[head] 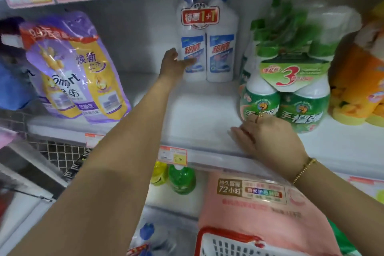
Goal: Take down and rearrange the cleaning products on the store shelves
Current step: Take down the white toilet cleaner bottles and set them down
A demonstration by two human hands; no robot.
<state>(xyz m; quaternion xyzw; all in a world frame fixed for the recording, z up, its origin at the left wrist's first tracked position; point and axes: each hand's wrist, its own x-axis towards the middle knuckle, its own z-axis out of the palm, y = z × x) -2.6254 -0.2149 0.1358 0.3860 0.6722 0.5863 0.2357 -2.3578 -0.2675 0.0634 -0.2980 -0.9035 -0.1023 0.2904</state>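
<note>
A twin pack of white cleaner bottles [216, 47] with blue caps and a red 1+1 tag stands upright at the back of the white middle shelf [203, 116]. My left hand [174, 64] reaches deep into the shelf, its straight fingers touching the left bottle's blue label. My right hand [268, 137] rests near the shelf's front edge, fingers stretched leftward, just in front of a green three-bottle pack [291, 93] that stands to the right of the white pair.
Purple and yellow softener pouches [76, 68] lean at the left. An orange pack [357, 81] sits at far right. Below are green and yellow bottles [180, 178], a pink bag [266, 210], and a red-rimmed white basket [228, 243]. Price tags line the shelf edges.
</note>
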